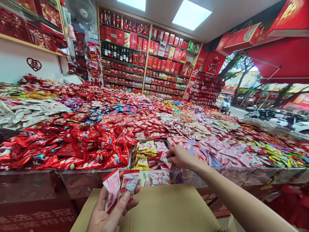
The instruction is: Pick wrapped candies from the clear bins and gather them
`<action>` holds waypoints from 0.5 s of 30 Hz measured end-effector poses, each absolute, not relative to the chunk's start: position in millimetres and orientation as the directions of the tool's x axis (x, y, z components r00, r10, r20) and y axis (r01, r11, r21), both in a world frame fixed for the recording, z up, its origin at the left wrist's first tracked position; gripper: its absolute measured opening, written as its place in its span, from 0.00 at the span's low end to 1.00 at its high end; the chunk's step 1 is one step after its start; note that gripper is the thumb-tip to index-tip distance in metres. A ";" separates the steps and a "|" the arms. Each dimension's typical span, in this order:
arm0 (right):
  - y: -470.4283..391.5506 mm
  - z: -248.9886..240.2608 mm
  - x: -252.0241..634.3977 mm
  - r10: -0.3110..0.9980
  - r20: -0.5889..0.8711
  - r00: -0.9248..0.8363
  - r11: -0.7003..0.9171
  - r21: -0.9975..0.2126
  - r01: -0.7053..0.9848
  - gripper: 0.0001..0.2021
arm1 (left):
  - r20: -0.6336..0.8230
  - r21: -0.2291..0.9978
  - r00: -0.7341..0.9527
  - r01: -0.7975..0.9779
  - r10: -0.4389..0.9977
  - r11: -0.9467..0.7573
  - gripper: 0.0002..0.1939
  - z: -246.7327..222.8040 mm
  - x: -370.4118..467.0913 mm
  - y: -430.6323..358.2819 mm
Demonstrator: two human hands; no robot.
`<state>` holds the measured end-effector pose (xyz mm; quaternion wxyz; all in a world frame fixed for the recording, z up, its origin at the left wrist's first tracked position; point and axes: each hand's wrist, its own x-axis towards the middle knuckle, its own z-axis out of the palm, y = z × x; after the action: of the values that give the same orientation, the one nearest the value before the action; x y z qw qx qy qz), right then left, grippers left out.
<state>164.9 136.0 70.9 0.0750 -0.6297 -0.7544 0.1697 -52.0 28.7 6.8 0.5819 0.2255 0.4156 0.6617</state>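
Observation:
My left hand (pixel 109 211) is low at the front and holds a small bunch of pink-and-white candy packets (pixel 122 187) with a cartoon cat on them, above a brown cardboard box flap (pixel 169 209). My right hand (pixel 180 157) reaches forward over a clear plastic bin (pixel 154 175) and pinches one of the same pink-and-white packets (pixel 166 160) lying in it. Yellow packets (pixel 142 154) fill the left part of that bin.
A wide counter is covered with heaps of wrapped sweets: shiny red packs (pixel 79 148) to the left, pink ones (pixel 217 151) to the right. Shelves of red gift boxes and bottles (pixel 145 48) line the back wall. An open street with parked scooters (pixel 263 112) lies at right.

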 end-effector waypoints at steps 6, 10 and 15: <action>148.0 64.4 141.3 0.938 -0.292 -0.187 0.152 -0.140 0.978 0.11 | -0.178 0.830 -0.205 -0.557 0.962 0.034 0.26 5.2 -54.2 29.2; 158.1 53.8 130.2 0.870 -0.449 -0.206 0.213 -0.036 0.976 0.08 | -0.190 0.822 -0.202 -0.568 0.961 0.044 0.25 6.8 -53.7 27.5; 172.4 39.4 126.3 0.699 -0.690 -0.185 0.247 -0.010 0.969 0.04 | -0.187 0.831 -0.233 -0.556 0.954 0.027 0.26 9.0 -52.4 28.0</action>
<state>126.3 172.4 39.4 -0.2908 -0.5681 -0.7341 0.2317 -52.4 28.0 9.0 0.5742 0.2323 0.4285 0.6578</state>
